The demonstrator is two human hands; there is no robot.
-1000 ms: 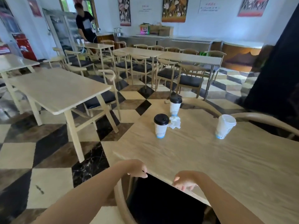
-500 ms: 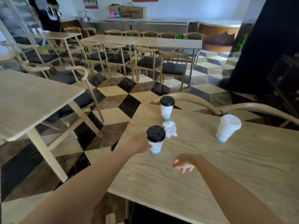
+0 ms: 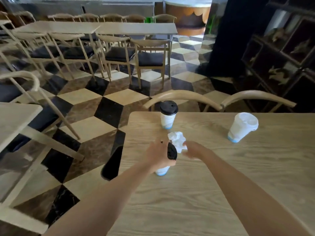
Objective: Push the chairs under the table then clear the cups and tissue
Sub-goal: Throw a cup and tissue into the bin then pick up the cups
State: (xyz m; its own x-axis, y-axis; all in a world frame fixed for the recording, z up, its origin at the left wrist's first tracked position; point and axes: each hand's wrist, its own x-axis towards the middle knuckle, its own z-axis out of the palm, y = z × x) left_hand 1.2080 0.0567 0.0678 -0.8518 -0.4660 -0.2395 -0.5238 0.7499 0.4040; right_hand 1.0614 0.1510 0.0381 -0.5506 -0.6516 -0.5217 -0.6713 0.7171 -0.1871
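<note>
On the wooden table [image 3: 204, 193] my left hand [image 3: 158, 155] is wrapped around the near black-lidded paper cup [image 3: 171, 151], which tilts to the right. My right hand [image 3: 194, 149] reaches the crumpled white tissue [image 3: 177, 139] and its fingertips touch it; whether it grips is unclear. A second black-lidded cup [image 3: 167, 114] stands upright near the far edge. A white-lidded cup [image 3: 242, 127] stands at the right, leaning. Two curved chair backs [image 3: 180, 97] [image 3: 257, 97] sit tucked against the table's far side.
Another table [image 3: 15, 120] with a chair [image 3: 22, 79] is on the left across a checkered floor. Rows of tables and black-seated chairs [image 3: 119, 53] fill the back. A dark shelf unit [image 3: 281, 53] stands at the right.
Both hands left the near chair and moved forward over the table. My left hand took hold of the near cup and tilted it; my right hand reached the tissue. The view dropped lower.
</note>
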